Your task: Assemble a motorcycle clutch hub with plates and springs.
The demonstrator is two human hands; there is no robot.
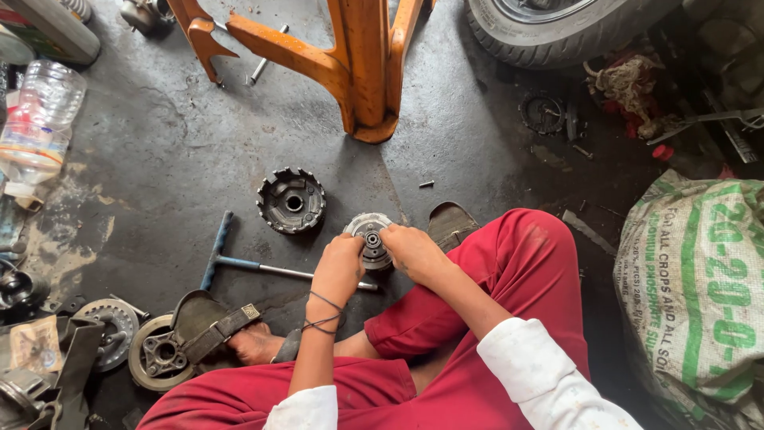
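Note:
A round grey metal clutch part [368, 232] with a bearing at its centre rests on the dark concrete floor between my feet. My left hand [341, 267] grips its near-left rim; a dark cord is tied around that wrist. My right hand [411, 251] holds its right side, fingers over the edge. A toothed round clutch housing [291, 201] lies on the floor just left of it, apart from both hands. A T-handle wrench [239, 263] with a blue grip lies below the housing, its shaft running under my left hand.
An orange metal stand [360, 64] rises ahead. A tyre [549, 28] is at top right, a printed sack [696, 287] at right. Plastic bottles [36, 127] and metal discs [159, 354] lie at left. A small sprocket [543, 111] lies ahead right.

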